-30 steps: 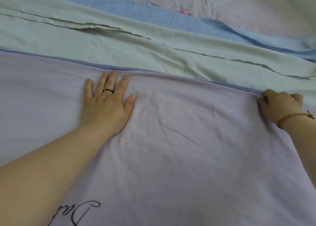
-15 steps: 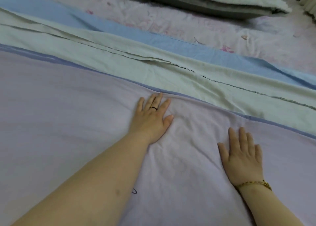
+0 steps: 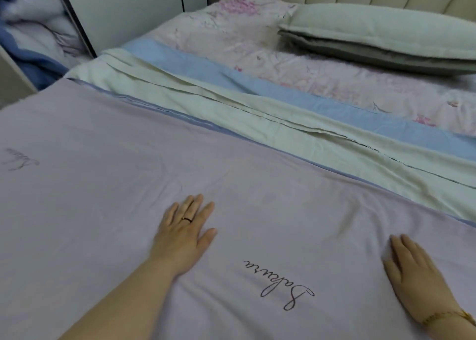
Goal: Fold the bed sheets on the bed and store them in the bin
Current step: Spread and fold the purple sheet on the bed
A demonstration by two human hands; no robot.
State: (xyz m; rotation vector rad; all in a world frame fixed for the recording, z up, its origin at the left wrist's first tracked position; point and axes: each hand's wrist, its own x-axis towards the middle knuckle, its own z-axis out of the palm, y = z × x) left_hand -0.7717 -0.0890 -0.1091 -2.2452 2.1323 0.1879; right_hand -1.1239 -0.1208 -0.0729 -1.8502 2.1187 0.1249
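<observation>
Lilac sheet — left hand at six o'clock, right hand at four — both pressed flat, empty, likely smoothing creases.

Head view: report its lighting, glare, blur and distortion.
Head view: soft, dim, even light, no glare, a faint shadow under the pillow; the right hand looks smeared, the left hand and the lettering on the lilac sheet look sharp; the wide angle leans the cabinet edge.
</observation>
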